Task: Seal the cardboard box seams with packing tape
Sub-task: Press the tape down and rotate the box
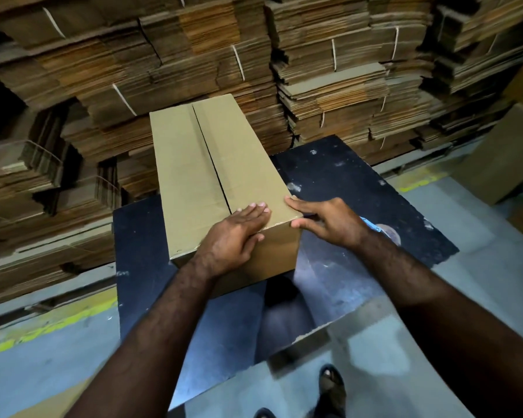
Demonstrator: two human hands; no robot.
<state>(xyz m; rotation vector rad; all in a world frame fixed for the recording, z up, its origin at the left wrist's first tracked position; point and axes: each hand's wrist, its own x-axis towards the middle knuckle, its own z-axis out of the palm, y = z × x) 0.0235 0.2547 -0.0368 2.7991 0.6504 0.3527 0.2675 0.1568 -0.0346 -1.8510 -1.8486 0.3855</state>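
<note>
A long brown cardboard box (187, 164) lies lengthwise on a black table (344, 182), its near end towards me. A dark centre seam (212, 158) runs along its top between the two flaps. My left hand (236, 236) lies flat on the near end of the top, fingers together, covering the end of the seam. My right hand (329, 224) holds the near right corner, with fingers on the top edge and the thumb on the end face. Behind that wrist, a clear tape roll (391, 233) with a blue part (372, 226) lies on the table.
Tall stacks of flattened, strapped cardboard (329, 70) wall in the far side and the left. Another brown box (495, 158) stands at the right. The floor is grey with a yellow line (43, 327). My shoe (331, 384) shows below the table's near edge.
</note>
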